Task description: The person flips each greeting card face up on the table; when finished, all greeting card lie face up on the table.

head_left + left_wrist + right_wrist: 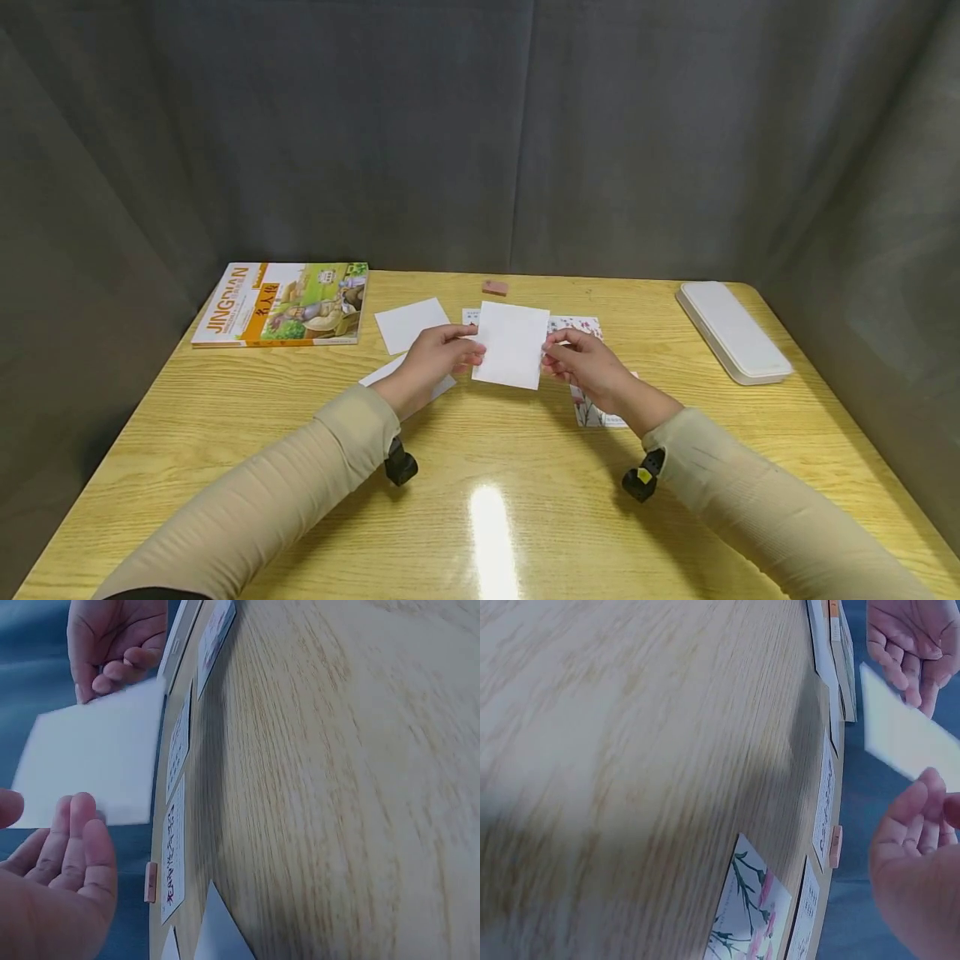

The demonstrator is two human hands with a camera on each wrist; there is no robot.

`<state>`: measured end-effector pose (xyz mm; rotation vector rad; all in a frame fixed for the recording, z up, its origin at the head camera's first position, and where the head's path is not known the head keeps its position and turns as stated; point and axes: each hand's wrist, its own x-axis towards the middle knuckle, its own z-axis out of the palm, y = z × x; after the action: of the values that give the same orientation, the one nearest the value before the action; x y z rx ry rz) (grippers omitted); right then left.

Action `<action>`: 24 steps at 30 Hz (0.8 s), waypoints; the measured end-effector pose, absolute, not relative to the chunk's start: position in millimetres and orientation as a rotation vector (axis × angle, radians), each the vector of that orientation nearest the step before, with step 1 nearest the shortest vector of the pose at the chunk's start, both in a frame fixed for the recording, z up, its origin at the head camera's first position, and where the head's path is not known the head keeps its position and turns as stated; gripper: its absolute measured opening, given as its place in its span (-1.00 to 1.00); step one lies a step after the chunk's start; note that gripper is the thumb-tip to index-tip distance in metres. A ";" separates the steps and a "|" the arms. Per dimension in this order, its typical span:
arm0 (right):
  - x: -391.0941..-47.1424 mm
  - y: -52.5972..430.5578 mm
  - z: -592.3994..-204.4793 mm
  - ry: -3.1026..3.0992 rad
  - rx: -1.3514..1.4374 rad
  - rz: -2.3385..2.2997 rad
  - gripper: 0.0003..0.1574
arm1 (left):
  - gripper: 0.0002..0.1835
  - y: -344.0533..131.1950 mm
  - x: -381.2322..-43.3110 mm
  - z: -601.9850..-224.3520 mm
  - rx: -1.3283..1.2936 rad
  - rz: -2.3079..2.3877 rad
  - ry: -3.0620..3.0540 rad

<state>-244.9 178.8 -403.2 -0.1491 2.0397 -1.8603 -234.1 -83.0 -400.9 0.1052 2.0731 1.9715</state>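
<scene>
A blank white card (pixel 512 346) is held up over the table between both hands. My left hand (pixel 435 362) pinches its left edge, thumb on one face and fingers on the other. The right hand (pixel 588 367) pinches the opposite edge between thumb and fingertips. The left wrist view shows the card (pixel 94 761) raised above the tabletop. Behind it lie cards with printed writing (pixel 174 859) and flowers, partly hidden in the head view. A flower card (pixel 746 915) lies below the right hand. Two white cards, one of them a tilted white card (pixel 411 323), lie by the left hand.
An orange and white book (pixel 285 308) with a picture cover lies at the back left. A small reddish-brown block (pixel 495 287) sits near the table's back edge. At the right stands a white oblong case (pixel 735 329). Grey curtain (pixel 375 142) surrounds the wooden table (pixel 420 500).
</scene>
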 end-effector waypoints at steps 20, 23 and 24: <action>-241.7 173.9 -410.0 2.008 -0.164 -1.889 -0.85 | -0.59 -81.1 -232.7 -410.0 0.106 2.009 2.071; -241.2 173.3 -410.3 2.025 -0.132 -1.855 -0.66 | -0.58 -81.4 -231.2 -412.6 0.129 1.948 2.101; -241.3 173.0 -410.1 2.049 -0.118 -1.825 -0.57 | -0.60 -81.5 -230.7 -413.1 0.146 1.919 2.122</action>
<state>-241.3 173.0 -410.1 -0.1177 2.0486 -1.8246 -230.7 -81.5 -413.1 0.1461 2.1223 1.9188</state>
